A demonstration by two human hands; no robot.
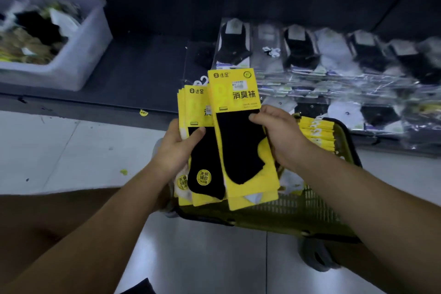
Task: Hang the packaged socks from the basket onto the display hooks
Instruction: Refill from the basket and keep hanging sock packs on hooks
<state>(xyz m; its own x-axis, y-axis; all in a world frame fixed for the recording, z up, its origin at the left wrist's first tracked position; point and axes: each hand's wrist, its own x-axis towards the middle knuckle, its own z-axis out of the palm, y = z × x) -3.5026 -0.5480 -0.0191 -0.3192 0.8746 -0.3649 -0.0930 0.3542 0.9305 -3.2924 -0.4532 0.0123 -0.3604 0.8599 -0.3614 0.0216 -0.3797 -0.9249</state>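
A dark display shelf (143, 74) spans the frame from 9 to 3 o'clock, with a translucent bin (81, 55) of loose socks at 10 o'clock and rows of clear-wrapped socks (334, 55) at 2 o'clock. At 5 o'clock a yellow-green basket (286, 217) sits on the tiled floor (71, 150), more yellow packs (317, 131) standing in it. At centre, above the basket, the left hand (176, 148) grips a fanned stack of sock packs (202, 155), thumb across the front. Just beside it the right hand (279, 133) pinches one black-sock pack (238, 145) by its edge.
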